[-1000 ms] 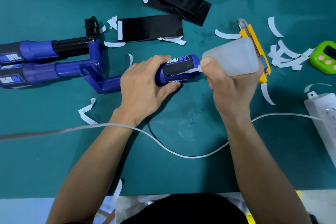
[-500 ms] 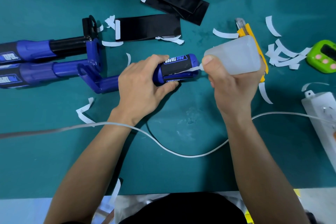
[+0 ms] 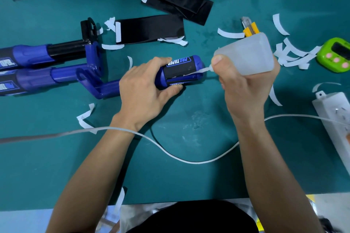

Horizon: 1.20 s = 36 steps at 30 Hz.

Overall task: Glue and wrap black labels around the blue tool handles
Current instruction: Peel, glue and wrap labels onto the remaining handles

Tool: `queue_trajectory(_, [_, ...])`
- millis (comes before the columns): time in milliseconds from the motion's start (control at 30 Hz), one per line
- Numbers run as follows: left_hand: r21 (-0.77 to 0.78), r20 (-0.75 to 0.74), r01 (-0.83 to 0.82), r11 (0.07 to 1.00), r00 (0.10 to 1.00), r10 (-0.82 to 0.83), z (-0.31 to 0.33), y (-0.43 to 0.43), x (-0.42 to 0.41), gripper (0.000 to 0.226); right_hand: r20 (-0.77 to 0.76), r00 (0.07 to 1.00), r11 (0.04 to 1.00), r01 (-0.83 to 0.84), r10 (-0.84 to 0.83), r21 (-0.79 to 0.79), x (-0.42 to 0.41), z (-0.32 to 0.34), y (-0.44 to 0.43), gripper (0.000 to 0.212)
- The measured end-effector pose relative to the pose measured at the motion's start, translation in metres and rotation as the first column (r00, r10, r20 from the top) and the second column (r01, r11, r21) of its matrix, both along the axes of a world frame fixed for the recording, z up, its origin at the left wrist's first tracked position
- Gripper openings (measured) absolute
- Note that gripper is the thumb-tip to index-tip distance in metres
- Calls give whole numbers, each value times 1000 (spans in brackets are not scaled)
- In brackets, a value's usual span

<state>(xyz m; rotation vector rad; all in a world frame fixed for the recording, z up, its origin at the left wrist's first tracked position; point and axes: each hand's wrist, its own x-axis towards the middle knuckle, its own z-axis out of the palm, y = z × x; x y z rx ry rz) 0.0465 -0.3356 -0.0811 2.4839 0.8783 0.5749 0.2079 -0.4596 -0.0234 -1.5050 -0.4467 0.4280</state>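
My left hand point(image 3: 144, 89) curls its grip round the blue tool handle point(image 3: 197, 62), steadying it on the bench point(image 3: 189, 176) at centre. My right hand point(image 3: 246, 89) grips the translucent glue bottle point(image 3: 246, 55), nozzle laid against the handle's black label point(image 3: 176, 72). I judge this the gluing step; next calls for pressing the label's edge down smoothly.

You work on a teal mat point(image 3: 34, 166), scuffed with pale smears near its middle; a pale strip point(image 3: 22, 221) borders its near edge. Light falls evenly.
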Motion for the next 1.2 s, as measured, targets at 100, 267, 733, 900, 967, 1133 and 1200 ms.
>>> queue_trajectory(100, [-4, -4, 0, 1000, 1000, 0, 0, 0, 0, 55, 4, 1000, 1000, 9, -9, 3, 2, 0, -1, 17])
queue_trajectory(267, [-7, -8, -10, 1000, 1000, 10, 0, 0, -1, 56, -37, 997, 997, 70, -71, -22, 3, 1, 0, 17])
queue_trajectory(733, [-9, -12, -13, 1000, 1000, 13, 1, 0, 1, 55, -51, 993, 994, 104, -105, -9, 8, -1, -4, 20])
queue_trajectory(900, [-16, -20, -19, 1000, 1000, 18, 1, -1, 1, 56, -38, 992, 993, 119, -119, -6, 11, 2, -4, 25])
queue_trajectory(967, [-17, -19, -19, 1000, 1000, 19, 2, -1, 1, 56, 2, 995, 995, 101, -101, 11, 12, 1, -6, 25])
queue_trajectory(1133, [-8, -13, -13, 1000, 1000, 13, 2, -1, 2, 56, 46, 993, 994, 110, -110, -6, 12, 1, -8, 25])
queue_trajectory(1200, [-9, -14, -15, 1000, 1000, 15, 1, -1, 1, 56, 39, 993, 993, 116, -115, -7, 12, 2, -8, 26])
